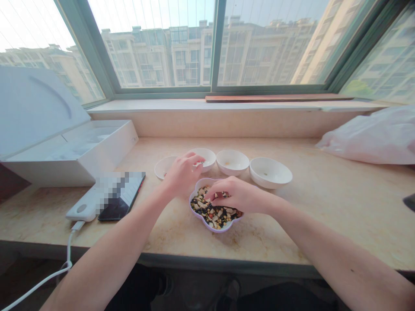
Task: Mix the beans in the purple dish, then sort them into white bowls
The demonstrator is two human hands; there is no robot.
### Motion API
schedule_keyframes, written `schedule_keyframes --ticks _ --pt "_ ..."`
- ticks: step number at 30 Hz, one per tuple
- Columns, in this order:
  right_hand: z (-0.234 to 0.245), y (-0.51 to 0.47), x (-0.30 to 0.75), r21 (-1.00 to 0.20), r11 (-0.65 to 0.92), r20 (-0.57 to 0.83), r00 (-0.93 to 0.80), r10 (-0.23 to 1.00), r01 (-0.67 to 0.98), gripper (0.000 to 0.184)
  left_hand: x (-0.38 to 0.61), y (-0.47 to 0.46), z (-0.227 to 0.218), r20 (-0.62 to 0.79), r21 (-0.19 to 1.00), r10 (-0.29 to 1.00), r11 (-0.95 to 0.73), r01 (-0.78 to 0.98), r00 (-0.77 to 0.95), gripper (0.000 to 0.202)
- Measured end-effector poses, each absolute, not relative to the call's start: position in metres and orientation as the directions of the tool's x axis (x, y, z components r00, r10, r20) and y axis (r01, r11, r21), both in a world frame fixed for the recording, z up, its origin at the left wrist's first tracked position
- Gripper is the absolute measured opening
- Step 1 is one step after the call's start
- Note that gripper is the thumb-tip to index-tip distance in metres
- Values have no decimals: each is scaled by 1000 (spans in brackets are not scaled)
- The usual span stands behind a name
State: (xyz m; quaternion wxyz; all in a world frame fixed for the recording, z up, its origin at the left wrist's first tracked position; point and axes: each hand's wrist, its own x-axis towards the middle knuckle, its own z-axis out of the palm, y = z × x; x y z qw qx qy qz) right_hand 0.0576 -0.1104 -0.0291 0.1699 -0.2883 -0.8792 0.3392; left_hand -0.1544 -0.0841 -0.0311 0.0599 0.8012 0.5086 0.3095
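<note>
A lilac-rimmed, flower-shaped bowl (196, 217) holds a mix of black beans, yellow grains, pale flat seeds and a few reddish pieces. Over its right part is my right hand (238, 195), its curled fingers down at the mix; what they pinch is hidden. My left hand (182, 172) hovers by the second white bowl (210, 162) from the left, fingers bent together, with something too small to name at the tips. Partly behind that hand stands the leftmost white bowl (159, 168). A third white bowl (232, 167) and a fourth (272, 178), each with small bits inside, complete the row.
At left are an open white box (106, 151), a white power bank (81, 210) with a cable (69, 250), and a black phone (113, 211). A plastic bag (372, 136) lies at right. Windows rise behind the marble-look counter (324, 207); its front edge is near me.
</note>
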Motion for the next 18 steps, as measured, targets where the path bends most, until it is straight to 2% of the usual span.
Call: schedule_keyframes --ticks 3,7,11,18 --pt "-27 -108 58 -833 436 93 -691 717 341 15 -152 -86 -33 446 444 833 -524 726 329 23" --pt "-25 -102 60 -964 173 24 -583 812 201 22 -150 -90 -31 472 452 791 -596 664 389 21" --pt "-24 -97 62 -990 84 18 -484 875 115 26 -149 -93 -29 491 453 754 -649 611 437 19" --pt "-26 -97 60 -991 -71 -21 -402 915 -110 36 -148 -93 -35 578 398 621 -781 481 529 19"
